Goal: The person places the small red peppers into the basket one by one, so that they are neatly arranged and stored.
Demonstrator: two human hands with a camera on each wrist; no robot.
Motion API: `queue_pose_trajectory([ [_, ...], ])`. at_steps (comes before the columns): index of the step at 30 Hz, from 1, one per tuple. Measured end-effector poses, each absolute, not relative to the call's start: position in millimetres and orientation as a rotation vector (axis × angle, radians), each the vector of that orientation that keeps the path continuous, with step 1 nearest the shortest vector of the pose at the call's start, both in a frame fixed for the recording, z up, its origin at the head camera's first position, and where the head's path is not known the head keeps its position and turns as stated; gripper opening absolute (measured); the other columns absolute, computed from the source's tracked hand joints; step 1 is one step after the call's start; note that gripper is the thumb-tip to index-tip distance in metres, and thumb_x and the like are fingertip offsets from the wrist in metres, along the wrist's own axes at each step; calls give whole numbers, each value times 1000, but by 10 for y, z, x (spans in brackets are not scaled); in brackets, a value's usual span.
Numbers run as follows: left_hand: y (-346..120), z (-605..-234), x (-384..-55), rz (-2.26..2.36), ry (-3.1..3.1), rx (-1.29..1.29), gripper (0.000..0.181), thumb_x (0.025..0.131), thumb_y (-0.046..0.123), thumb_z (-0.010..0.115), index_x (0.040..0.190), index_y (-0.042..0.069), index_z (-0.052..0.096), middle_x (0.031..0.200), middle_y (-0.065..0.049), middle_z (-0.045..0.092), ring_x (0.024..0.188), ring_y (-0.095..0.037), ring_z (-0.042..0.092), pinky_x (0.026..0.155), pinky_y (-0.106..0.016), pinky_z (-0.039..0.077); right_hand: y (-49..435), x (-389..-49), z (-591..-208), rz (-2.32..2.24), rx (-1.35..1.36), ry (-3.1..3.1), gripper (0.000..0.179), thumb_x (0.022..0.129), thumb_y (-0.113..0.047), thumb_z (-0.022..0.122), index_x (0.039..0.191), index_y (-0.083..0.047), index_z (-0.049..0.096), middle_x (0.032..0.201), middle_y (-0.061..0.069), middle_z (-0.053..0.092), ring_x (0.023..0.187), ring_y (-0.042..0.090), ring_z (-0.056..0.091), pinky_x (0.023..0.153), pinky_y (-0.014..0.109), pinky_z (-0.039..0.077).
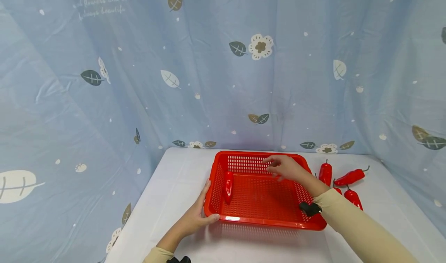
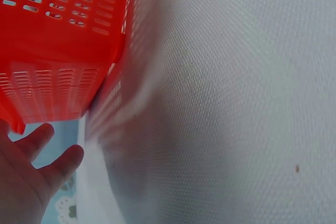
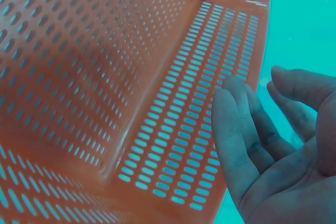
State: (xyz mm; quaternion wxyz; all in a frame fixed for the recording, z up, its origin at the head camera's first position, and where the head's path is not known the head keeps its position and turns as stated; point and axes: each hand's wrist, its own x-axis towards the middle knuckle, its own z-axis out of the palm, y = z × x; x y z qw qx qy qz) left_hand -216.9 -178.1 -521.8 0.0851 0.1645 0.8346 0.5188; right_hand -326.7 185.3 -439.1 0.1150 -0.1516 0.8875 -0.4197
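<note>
A red plastic basket (image 1: pixel 261 222) with slotted walls stands on the white table. One glossy red pepper (image 1: pixel 228 187) lies inside along its left wall. My left hand (image 1: pixel 195 216) rests at the near left corner, thumb on the front rim and forefinger along the left side. Two extended fingers (image 2: pixel 63 163) of that hand appear outside the basket wall in the left wrist view. Over the right back part of the basket hovers my right hand (image 1: pixel 285 168), its fingers loosely bent. The right wrist view shows nothing in its palm.
Right of the basket lie several more red peppers with dark stems, among them one pepper (image 1: pixel 351 176) pointing rightward and another (image 1: pixel 353 197) nearer; my right forearm partly covers this group. A blue patterned curtain (image 1: pixel 216 62) hangs behind and beside the table (image 1: pixel 170 185).
</note>
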Motion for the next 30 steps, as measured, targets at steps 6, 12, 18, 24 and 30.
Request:
queue_pose_trajectory([
  [6,-1788,-5224,-2165,1540,2493,498,110,85,37,78,164,36,1,171,-1,1,153,-36,20,111,-58,38,1927,-3231,-4389,-1219,-432,2619,37,98,-14,67,133,-3,64,103,18,70,78,32,68,64,38,62],
  [12,-1789,-5225,-2166,1545,2488,496,110,85,37,78,164,35,1,171,-2,1,153,-36,21,110,-57,39,1998,-3186,-4374,-1218,-417,2643,36,98,-13,67,133,-4,64,106,18,70,82,35,70,65,41,62],
  [18,-1784,-5222,-2168,1550,2488,500,110,85,37,78,164,36,1,171,-2,1,153,-37,21,111,-58,38,2077,-3155,-4352,-1227,-435,2651,35,98,-12,67,131,-2,65,103,21,70,77,33,70,64,44,62],
  [24,-1781,-5229,-2173,1546,2494,503,110,85,36,78,164,36,1,171,-1,1,153,-36,20,111,-57,38,2167,-3123,-4296,-1262,-401,2630,37,99,-12,65,134,-2,63,106,24,68,76,32,69,63,43,62],
  [30,-1784,-5238,-2179,1548,2488,502,110,86,36,78,164,37,0,171,1,0,154,-34,17,113,-57,36,2250,-3079,-4247,-1265,-354,2643,38,99,-14,66,135,-3,61,109,25,67,78,32,69,66,43,62],
])
